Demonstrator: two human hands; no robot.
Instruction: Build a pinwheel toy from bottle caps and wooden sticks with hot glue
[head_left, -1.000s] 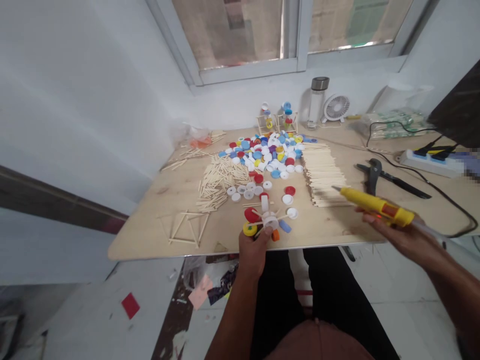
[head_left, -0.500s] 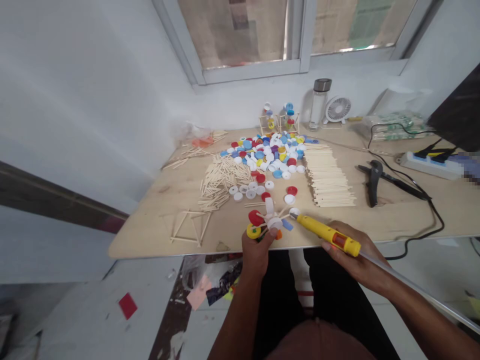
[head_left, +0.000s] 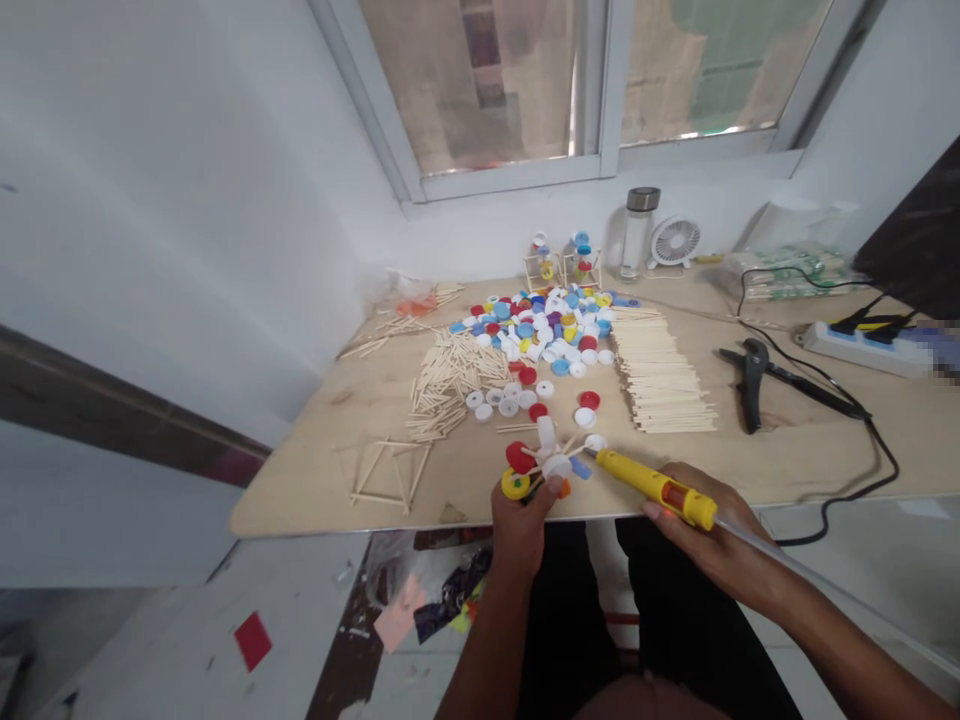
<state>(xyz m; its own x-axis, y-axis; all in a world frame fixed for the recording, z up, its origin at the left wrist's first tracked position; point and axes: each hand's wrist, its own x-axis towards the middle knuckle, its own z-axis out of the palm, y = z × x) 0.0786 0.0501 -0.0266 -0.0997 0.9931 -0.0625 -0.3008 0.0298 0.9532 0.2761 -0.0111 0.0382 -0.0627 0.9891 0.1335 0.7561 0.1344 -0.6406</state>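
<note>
My left hand [head_left: 523, 525] is closed on a small wheel of wooden sticks and bottle caps [head_left: 556, 466], near the table's front edge. Red, yellow, white, blue and orange caps sit at the wheel's stick ends. In my right hand [head_left: 709, 520] lies a yellow glue gun [head_left: 658, 486], a clear glue stick trailing from its back end. The gun's tip points left, close to one stick end of the wheel and a white cap [head_left: 595, 442]; whether it touches them I cannot tell. Just beyond lie a red cap [head_left: 589, 400] and another white cap [head_left: 585, 418].
A heap of coloured caps [head_left: 540, 325] spreads across the table's middle, beside loose short sticks [head_left: 457, 375] and stacked sticks [head_left: 664, 375]. A square stick frame [head_left: 390, 475] lies at left. Pliers [head_left: 754, 385], a black cord [head_left: 825, 510] and a power strip [head_left: 862, 345] occupy the right.
The whole view has shifted, so the table sits slightly lower in the picture. Both hands keep nearly the same hold, with the gun's tip still close to the wheel.
</note>
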